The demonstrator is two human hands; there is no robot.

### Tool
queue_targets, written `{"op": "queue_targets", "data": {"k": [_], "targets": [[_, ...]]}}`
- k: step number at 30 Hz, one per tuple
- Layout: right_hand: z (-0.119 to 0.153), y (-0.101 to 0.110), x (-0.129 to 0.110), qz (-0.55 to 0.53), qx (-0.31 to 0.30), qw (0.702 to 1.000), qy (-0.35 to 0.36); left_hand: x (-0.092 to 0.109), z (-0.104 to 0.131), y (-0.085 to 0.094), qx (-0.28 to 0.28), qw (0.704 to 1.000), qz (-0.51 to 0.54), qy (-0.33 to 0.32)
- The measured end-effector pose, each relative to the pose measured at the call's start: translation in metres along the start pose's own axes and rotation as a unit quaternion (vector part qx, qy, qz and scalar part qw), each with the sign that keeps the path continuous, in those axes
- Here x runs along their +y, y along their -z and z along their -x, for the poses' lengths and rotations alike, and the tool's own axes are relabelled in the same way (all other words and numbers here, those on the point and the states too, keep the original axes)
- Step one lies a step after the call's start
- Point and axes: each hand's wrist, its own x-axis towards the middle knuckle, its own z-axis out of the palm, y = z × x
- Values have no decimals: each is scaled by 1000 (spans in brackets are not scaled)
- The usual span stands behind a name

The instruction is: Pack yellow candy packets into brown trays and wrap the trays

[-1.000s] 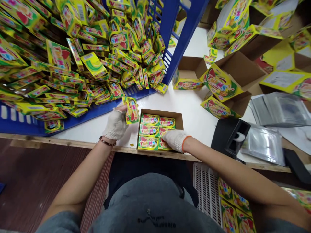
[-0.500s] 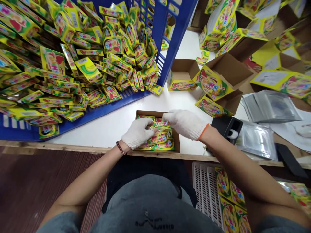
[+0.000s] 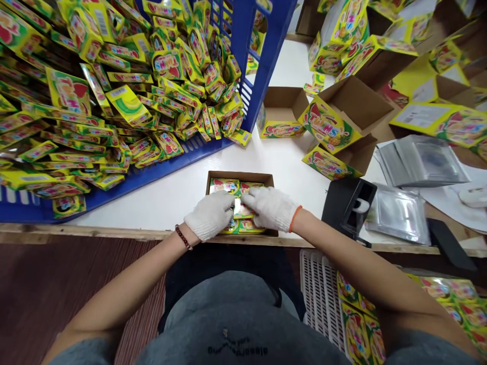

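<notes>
My left hand (image 3: 212, 215), in a white knit glove, is over the left half of a shallow brown carton (image 3: 274, 195) at the table's front edge. My right hand (image 3: 274, 208), gloved likewise with an orange cuff, reaches in from the right. Between them a small Twins box (image 3: 243, 208), printed yellow and green with fruit, lies over others; the fingers of both hands are closed at its sides. Several more such small boxes (image 3: 224, 186) lie flat in the carton in rows. My fingers hide part of them.
A blue plastic crate (image 3: 152, 175) heaped with small boxes stands at the left. Open Twins cartons (image 3: 285, 129) crowd the right. Nearer are a black tape dispenser (image 3: 344, 208) and clear plastic sleeves (image 3: 399, 215). Below the table edge is a white slatted basket (image 3: 323, 299).
My right hand has moved down and left, from the carton's upper right to its middle. Both hands now meet at one small box. The view has shifted slightly.
</notes>
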Motion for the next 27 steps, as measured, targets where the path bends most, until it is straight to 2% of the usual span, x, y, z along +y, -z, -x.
{"op": "queue_targets", "data": {"k": [2,4,6,9,12,14,17,20,23,25,27], "targets": [[-1,6,7,28,24,998,-59,6,9,-1,-23,999,-11,-43],[-4,9,10,51,32,994,-89,14,19,-7,-36,995,-16,-94],[-8,6,8,44,-6,995,-85,21,28,-18,-38,991,-25,-126],[-14,0,6,-6,-83,994,-67,25,38,-39,-23,989,-54,-137],[-19,-3,9,-52,-124,989,-56,24,44,-50,6,987,-56,-148],[-23,-3,11,-66,-134,988,-49,22,46,-47,28,985,-10,-167],[-29,-4,8,-58,-121,990,-38,12,41,-28,87,975,87,-182],[-30,-6,3,-52,-113,992,-35,-11,14,-1,171,969,119,-132],[-30,-6,2,-45,-112,992,-28,-40,-39,22,213,971,81,-66],[-30,-5,2,-40,-107,993,-20,-53,-84,32,201,979,20,-42],[-31,-4,2,-44,-102,994,-17,-57,-129,38,169,983,-44,-49]]}}
